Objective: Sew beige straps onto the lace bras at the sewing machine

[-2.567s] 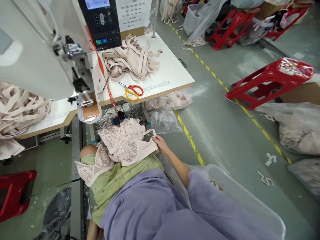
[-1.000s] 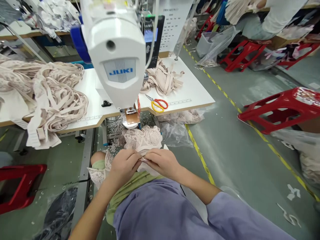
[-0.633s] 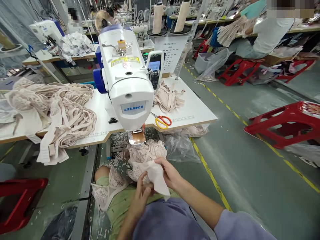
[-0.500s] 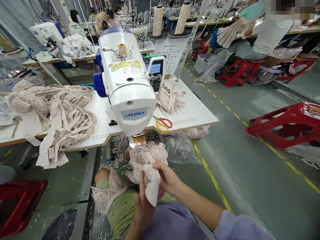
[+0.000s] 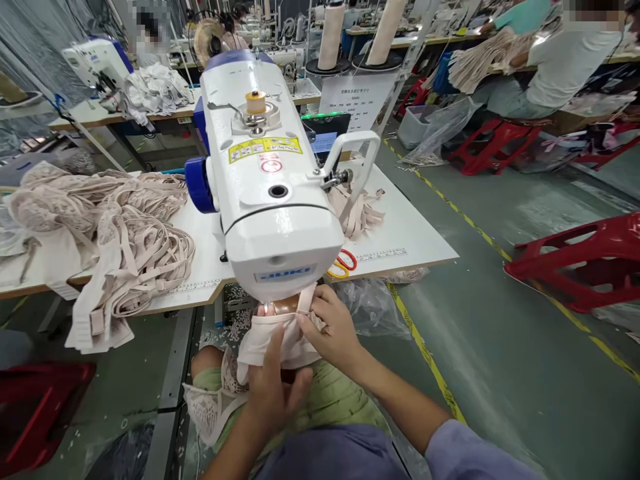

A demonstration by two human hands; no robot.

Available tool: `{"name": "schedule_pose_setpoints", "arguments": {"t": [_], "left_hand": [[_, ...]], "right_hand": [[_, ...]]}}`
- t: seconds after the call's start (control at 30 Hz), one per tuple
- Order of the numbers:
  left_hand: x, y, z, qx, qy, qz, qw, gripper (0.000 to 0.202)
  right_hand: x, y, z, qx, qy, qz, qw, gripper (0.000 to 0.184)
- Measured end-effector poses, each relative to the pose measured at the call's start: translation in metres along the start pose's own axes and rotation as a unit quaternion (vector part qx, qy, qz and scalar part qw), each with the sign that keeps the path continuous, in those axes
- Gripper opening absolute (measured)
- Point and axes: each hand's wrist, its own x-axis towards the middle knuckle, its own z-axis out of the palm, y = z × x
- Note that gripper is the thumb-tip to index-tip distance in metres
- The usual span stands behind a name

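Note:
A beige lace bra piece (image 5: 267, 340) lies under the head of the white sewing machine (image 5: 270, 200). My left hand (image 5: 270, 390) grips its lower edge, thumb on top of the fabric. My right hand (image 5: 327, 323) pinches the upper edge with a strap, right at the machine's needle area, which the head hides. More lace pieces (image 5: 207, 400) hang over my green-clad lap.
A heap of beige straps and bras (image 5: 105, 233) covers the white table (image 5: 415, 233) on the left; more straps (image 5: 360, 207) and red-handled scissors (image 5: 343, 263) lie to the right. Red stools (image 5: 580, 263), plastic bags (image 5: 373, 310) and a yellow floor line (image 5: 425, 347) are on the right. Another person sits at the back right.
Both hands lifted the bra piece from my lap up to the machine's needle area. My head moved forward, so the machine head now fills more of the view.

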Motion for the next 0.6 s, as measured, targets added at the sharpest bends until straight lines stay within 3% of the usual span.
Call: {"name": "schedule_pose_setpoints", "arguments": {"t": [0.1, 0.2, 0.3, 0.37, 0.4, 0.5, 0.6], "left_hand": [[0.016, -0.008, -0.003, 0.105, -0.046, 0.026, 0.993, 0.074], [0.022, -0.009, -0.004, 0.160, -0.081, 0.028, 0.983, 0.073], [0.023, -0.009, -0.005, 0.183, -0.104, 0.021, 0.977, 0.072], [0.023, -0.010, -0.007, 0.189, -0.114, 0.020, 0.975, 0.072], [0.024, -0.011, -0.008, 0.191, -0.118, 0.020, 0.974, 0.072], [0.024, -0.012, -0.011, 0.189, -0.134, 0.019, 0.973, 0.072], [0.024, -0.014, -0.014, 0.181, -0.151, 0.011, 0.972, 0.070]], "right_hand": [[0.006, 0.013, 0.006, 0.005, 0.021, 0.060, 0.998, 0.004], [0.011, 0.017, 0.009, 0.153, 0.021, 0.152, 0.976, 0.013], [0.018, 0.016, 0.009, 0.355, -0.016, 0.252, 0.900, 0.026], [0.022, 0.016, 0.008, 0.414, -0.034, 0.306, 0.857, 0.024], [0.024, 0.017, 0.008, 0.419, -0.039, 0.322, 0.848, 0.022], [0.030, 0.022, 0.005, 0.408, -0.051, 0.314, 0.856, 0.017], [0.038, 0.026, 0.001, 0.370, -0.059, 0.278, 0.885, 0.015]]}}
